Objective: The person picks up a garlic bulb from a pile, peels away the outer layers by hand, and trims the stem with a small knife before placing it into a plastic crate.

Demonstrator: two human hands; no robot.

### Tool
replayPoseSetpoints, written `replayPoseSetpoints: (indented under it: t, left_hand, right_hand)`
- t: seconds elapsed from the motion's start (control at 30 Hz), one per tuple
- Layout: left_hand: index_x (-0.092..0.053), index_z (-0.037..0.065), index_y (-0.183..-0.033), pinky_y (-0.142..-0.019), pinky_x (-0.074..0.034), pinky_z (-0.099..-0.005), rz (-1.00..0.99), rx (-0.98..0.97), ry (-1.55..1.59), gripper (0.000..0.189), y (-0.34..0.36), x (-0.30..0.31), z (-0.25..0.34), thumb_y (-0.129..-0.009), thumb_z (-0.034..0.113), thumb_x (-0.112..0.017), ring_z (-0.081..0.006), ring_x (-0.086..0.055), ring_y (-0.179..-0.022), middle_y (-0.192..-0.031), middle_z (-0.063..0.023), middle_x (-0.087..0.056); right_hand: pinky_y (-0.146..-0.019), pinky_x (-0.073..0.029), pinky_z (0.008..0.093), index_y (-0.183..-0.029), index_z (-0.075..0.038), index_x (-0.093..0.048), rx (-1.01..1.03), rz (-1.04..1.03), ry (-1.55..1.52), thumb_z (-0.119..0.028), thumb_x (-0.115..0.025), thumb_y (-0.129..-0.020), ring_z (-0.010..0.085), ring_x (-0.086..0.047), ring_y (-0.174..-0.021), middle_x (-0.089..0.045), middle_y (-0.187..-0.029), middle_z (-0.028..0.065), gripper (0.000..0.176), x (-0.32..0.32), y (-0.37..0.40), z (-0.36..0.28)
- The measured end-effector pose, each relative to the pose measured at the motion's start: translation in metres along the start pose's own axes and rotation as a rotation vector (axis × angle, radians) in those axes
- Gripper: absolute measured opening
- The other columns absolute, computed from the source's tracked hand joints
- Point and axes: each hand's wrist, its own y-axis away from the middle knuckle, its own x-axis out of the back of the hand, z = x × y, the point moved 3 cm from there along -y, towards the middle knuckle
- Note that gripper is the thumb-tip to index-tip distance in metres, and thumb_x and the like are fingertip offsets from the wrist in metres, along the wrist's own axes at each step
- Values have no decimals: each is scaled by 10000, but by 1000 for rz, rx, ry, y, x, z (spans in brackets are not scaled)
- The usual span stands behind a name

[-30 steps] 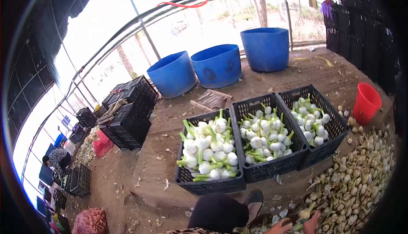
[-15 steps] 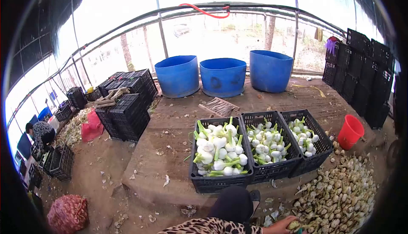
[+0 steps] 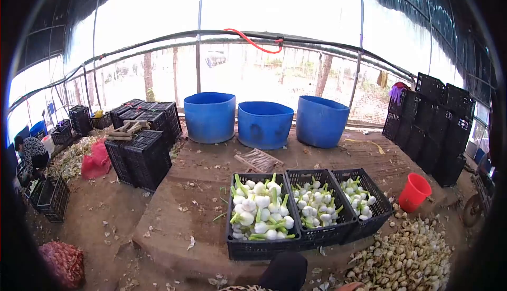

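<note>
Only a sliver of my left hand (image 3: 350, 287) shows at the bottom edge, by the near side of a heap of garlic bulbs (image 3: 404, 254) with brownish skins. Its fingers are cut off by the frame, so what it holds is hidden. A bit of leopard-print sleeve (image 3: 245, 288) shows to the left of my dark-clothed knee (image 3: 285, 271). My right hand is out of sight. In front of the knee stands a black crate (image 3: 264, 250) heaped with white, peeled garlic bulbs (image 3: 261, 206) with green stems.
Two more crates (image 3: 330, 233) of white garlic adjoin it on the right. A red bucket (image 3: 415, 192) stands by the heap. Behind are blue tubs (image 3: 264, 127) and a small wooden stool (image 3: 259, 161). Black crates are stacked on both sides. Another person (image 3: 33, 151) crouches far left.
The view has tilted up and shifted right. My left hand, which held a garlic bulb near a teal-green item, has mostly dropped out of the bottom of the frame.
</note>
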Motion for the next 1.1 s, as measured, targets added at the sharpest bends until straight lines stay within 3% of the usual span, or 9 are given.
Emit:
replayPoseSetpoints:
  t: [0.4,0.43,0.5,0.57,0.77,0.87,0.9,1.0,1.1]
  left_hand:
    - [-298,89,-1375,-972,-373,-432,-89,152,458,587,17,1,55,-901,336,-541,-273,-398,-1198,-1330,-123,-375]
    - [-312,70,-1367,-934,-390,-391,-96,145,468,592,-2,-21,7,-891,318,-561,-248,-450,-1130,-1283,-125,-416]
    - [-219,70,-1413,-972,-359,-368,-175,183,589,709,-23,-47,-45,-878,363,-579,-266,-398,-1226,-1339,-148,-374]
    - [-248,78,-1399,-976,-369,-396,-199,231,774,641,-14,-47,-26,-899,357,-537,-272,-394,-1230,-1347,-140,-366]
    - [-377,74,-1318,-963,-420,-455,-270,466,1292,435,22,-40,56,-980,346,-336,-270,-409,-1217,-1368,-114,-342]
    - [-340,76,-1342,-927,-438,-437,-19,637,1145,438,29,-50,64,-984,327,-336,-252,-457,-1157,-1361,-107,-350]
    - [-169,104,-1429,-899,-444,-432,-293,437,976,518,20,-50,66,-985,304,-346,-259,-455,-1151,-1419,-93,-268]
    - [-49,120,-1449,-886,-447,-424,-286,378,832,601,13,-57,69,-977,283,-383,-259,-452,-1156,-1440,-86,-228]
    - [-138,56,-1418,-928,-379,-378,-311,468,922,755,-39,-109,-34,-884,413,-535,-240,-435,-1149,-1370,-108,-296]
  right_hand:
    - [-617,-403,288,-1231,-2,-441,138,89,-125,-206,-472,-944,127,-456,-718,-550,-936,49,354,23,46,-29]
    - [-671,-447,321,-1301,-1,-392,195,71,-3,-154,-485,-931,160,-510,-814,-546,-1053,87,411,49,1,65]
    - [-732,-471,348,-1339,-2,-350,112,210,-245,-114,-490,-920,204,-528,-919,-508,-1157,126,457,40,28,32]
    - [-836,-486,390,-1380,6,-278,123,214,-363,-65,-504,-901,290,-503,-1094,-415,-1299,194,534,42,43,22]
    - [-837,-475,358,-1357,49,-291,30,218,-393,-69,-508,-905,286,-498,-1061,-417,-1290,223,516,59,50,39]
    - [-820,-470,368,-1323,46,-329,50,260,-365,-83,-532,-881,280,-512,-1015,-445,-1237,220,503,63,51,55]
    - [-811,-468,375,-1308,42,-343,51,260,-348,-89,-544,-869,280,-517,-996,-458,-1212,216,501,65,52,59]
    - [-787,-462,396,-1266,30,-385,49,251,-303,-107,-580,-832,279,-534,-941,-497,-1136,205,495,69,50,71]
    - [-763,-456,417,-1224,18,-427,55,247,-239,-125,-616,-796,279,-550,-885,-535,-1061,194,489,81,49,82]
